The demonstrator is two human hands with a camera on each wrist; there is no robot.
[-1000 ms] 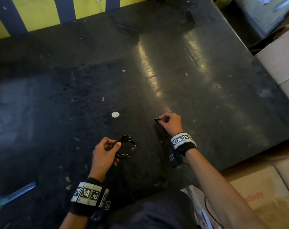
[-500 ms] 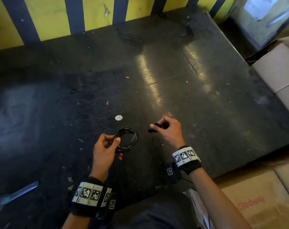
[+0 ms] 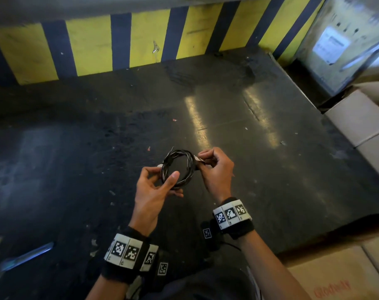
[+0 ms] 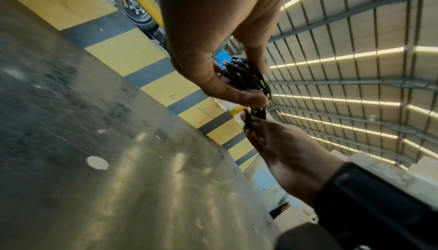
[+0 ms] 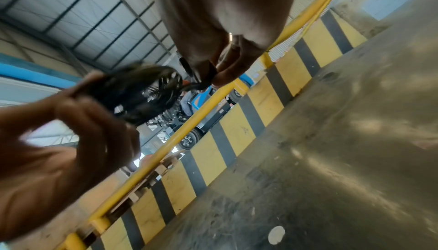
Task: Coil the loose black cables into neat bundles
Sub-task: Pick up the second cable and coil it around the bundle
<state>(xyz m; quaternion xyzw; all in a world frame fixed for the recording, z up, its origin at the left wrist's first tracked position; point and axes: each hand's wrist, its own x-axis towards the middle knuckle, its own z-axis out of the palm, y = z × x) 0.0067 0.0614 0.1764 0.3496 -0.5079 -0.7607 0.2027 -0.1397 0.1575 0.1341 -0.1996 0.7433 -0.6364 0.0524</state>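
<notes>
A black cable coil (image 3: 178,167), a small ring of several twisted turns, is held up above the dark table (image 3: 271,169) in the head view. My left hand (image 3: 162,180) grips its near-left side between thumb and fingers; the left wrist view shows the coil (image 4: 246,76) pinched there. My right hand (image 3: 208,163) pinches the cable's end at the coil's right side, beside a pale tag. In the right wrist view the coil (image 5: 142,93) is blurred and the right fingertips (image 5: 227,78) clamp a black strand.
A yellow and dark striped barrier (image 3: 141,44) bounds the table at the back. Cardboard boxes (image 3: 362,126) stand along the right edge and another box (image 3: 336,282) at the near right. A small white disc (image 4: 97,162) lies on the table under the hands.
The left hand has lifted the coil off the table. The right hand came left with the cable end and now meets the coil's right side.
</notes>
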